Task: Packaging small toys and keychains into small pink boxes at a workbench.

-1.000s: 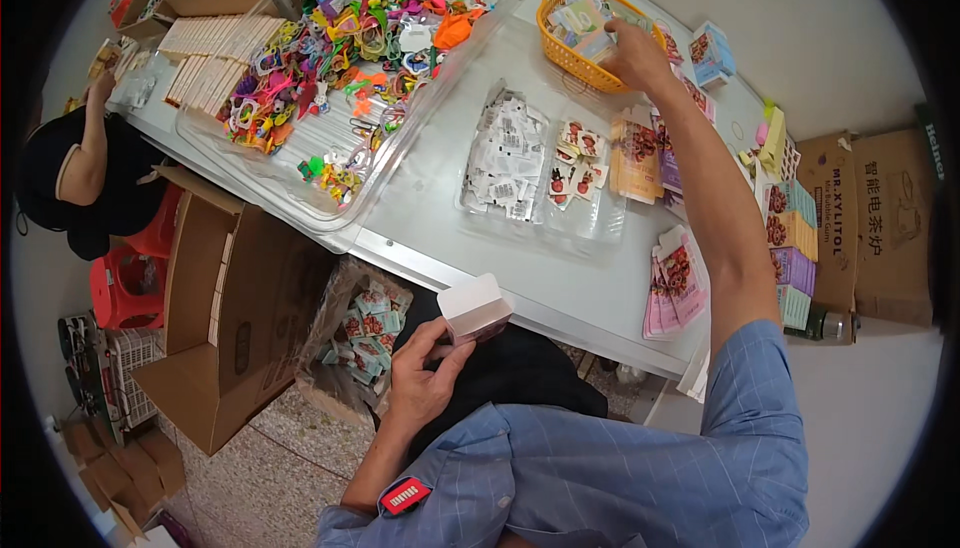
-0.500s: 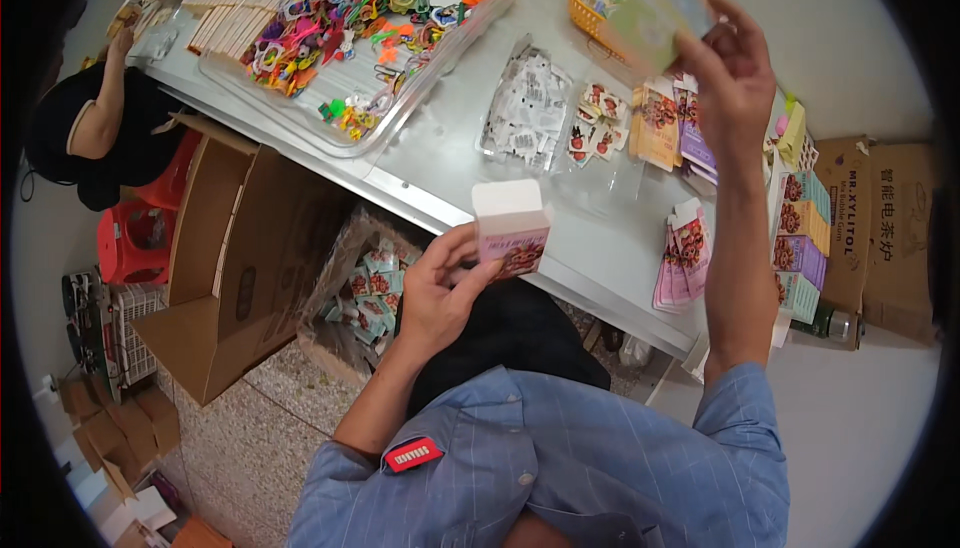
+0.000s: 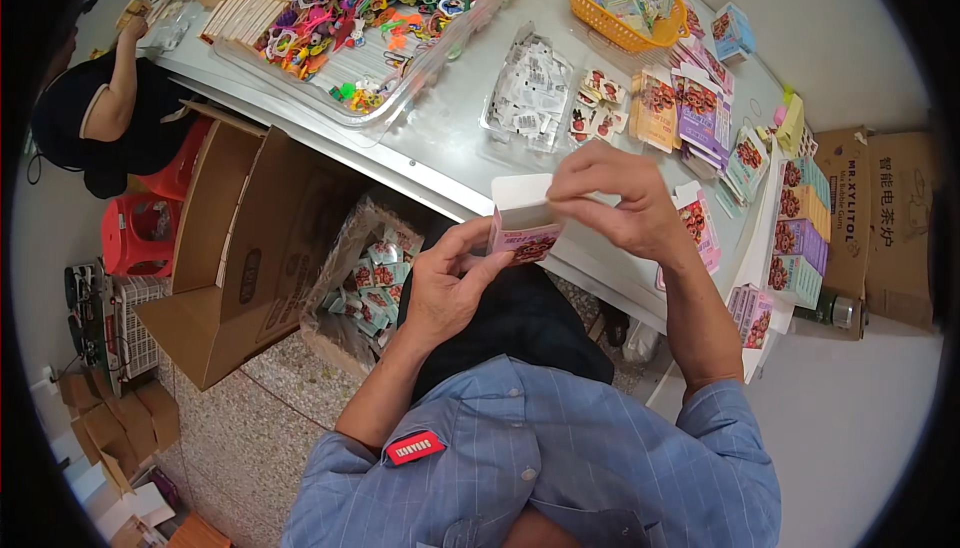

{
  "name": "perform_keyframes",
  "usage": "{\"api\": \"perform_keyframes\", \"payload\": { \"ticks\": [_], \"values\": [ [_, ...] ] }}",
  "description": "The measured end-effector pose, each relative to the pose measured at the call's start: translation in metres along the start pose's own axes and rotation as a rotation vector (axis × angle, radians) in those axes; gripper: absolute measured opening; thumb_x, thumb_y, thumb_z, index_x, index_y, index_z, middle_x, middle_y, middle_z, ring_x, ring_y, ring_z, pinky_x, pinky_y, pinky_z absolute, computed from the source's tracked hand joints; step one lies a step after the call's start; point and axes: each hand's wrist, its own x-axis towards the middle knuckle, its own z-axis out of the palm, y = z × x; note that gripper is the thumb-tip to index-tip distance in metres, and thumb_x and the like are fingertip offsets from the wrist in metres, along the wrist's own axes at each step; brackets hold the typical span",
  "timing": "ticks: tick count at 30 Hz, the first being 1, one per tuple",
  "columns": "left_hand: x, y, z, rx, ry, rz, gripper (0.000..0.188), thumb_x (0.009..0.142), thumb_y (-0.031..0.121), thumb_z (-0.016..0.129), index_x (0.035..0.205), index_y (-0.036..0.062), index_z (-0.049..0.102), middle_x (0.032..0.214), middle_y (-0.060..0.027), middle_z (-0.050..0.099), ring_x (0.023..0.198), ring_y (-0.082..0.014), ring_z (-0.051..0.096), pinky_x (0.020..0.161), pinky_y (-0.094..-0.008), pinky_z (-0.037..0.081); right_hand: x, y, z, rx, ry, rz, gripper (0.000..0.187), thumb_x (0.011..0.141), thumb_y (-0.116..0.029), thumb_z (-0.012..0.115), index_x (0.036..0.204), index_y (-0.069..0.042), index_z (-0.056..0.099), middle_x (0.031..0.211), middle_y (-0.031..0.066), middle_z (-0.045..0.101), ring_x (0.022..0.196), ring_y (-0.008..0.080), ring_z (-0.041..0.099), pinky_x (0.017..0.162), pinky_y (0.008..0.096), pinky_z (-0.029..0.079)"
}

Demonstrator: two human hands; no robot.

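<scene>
A small pink carton (image 3: 522, 236) with a picture of red fruit on its front is upright, its white top flap raised. My left hand (image 3: 448, 283) is closed around its lower left side. At the carton's upper right edge my right hand (image 3: 625, 203) has its thumb and fingers pinched together, seemingly on the rim or a side flap. The carton's inside is mostly hidden. Beyond the right hand lie flat pink cartons (image 3: 695, 216), partly covered by it. A yellow basket (image 3: 620, 32) with cards or small packets stands at the far right.
A clear tray (image 3: 375, 120) of colourful small trinkets fills the table's far left. Closer are a tray of white packets (image 3: 528, 98) and stacked flat cartons (image 3: 703, 113). An open cardboard box (image 3: 270, 238) and a lined box of sachets (image 3: 335, 288) stand below. Another person (image 3: 115, 123) sits left.
My right hand has come down from the basket to the carton; the pale green and blue card is no longer in it. The carton's closed top is now open.
</scene>
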Motion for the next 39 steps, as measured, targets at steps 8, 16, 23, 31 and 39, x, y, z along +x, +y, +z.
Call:
{"api": "perform_keyframes", "payload": {
  "ticks": [8,16,23,31,39],
  "values": [
    [-0.002,-0.002,-0.007,-0.021,0.035,-0.025,0.040,0.096,-0.003,0.067,0.134,-0.0044,0.056,0.122,-0.0152,0.068,0.109,-0.0175,0.068,0.088,-0.0266,0.058,0.015,0.010,-0.037,-0.338,0.393,0.187,0.021,0.088,-0.011,0.074,0.109,-0.004,0.073,0.106,0.0138,0.070,0.102,0.0259,0.066,0.089,0.0345,0.051],
    [-0.003,-0.013,-0.005,-0.027,0.033,-0.064,0.040,0.096,-0.003,0.067,0.134,-0.0048,0.055,0.122,-0.0145,0.068,0.111,-0.0175,0.066,0.092,-0.0284,0.056,0.032,0.073,-0.056,-1.197,-0.063,0.343,0.030,0.082,-0.024,0.076,0.107,-0.007,0.074,0.111,0.0142,0.069,0.112,0.0303,0.061,0.100,0.0453,0.042],
    [-0.005,-0.020,-0.010,-0.029,0.062,-0.052,0.040,0.095,-0.002,0.068,0.134,-0.0037,0.056,0.121,-0.0157,0.068,0.108,-0.0165,0.068,0.086,-0.0257,0.058,0.031,0.088,-0.054,-1.215,-0.062,0.403,0.018,0.082,-0.024,0.074,0.091,-0.008,0.076,0.097,0.0117,0.070,0.108,0.0296,0.060,0.095,0.0459,0.040],
    [-0.003,-0.018,-0.010,-0.047,0.065,-0.094,0.040,0.096,-0.002,0.067,0.133,-0.0053,0.055,0.122,-0.0137,0.068,0.113,-0.0183,0.065,0.096,-0.0303,0.056,0.023,0.082,-0.062,-1.077,-0.039,0.415,0.025,0.098,-0.027,0.061,0.091,-0.008,0.077,0.096,0.0109,0.071,0.106,0.0284,0.062,0.105,0.0475,0.036],
    [-0.005,-0.020,-0.006,-0.037,0.067,-0.065,0.040,0.095,-0.002,0.068,0.133,-0.0046,0.055,0.121,-0.0166,0.068,0.109,-0.0177,0.068,0.089,-0.0270,0.058,0.012,0.098,-0.072,-0.919,0.300,0.024,0.020,0.098,-0.019,0.064,0.105,-0.006,0.077,0.108,0.0117,0.072,0.105,0.0266,0.065,0.096,0.0405,0.046]
  ]
}}
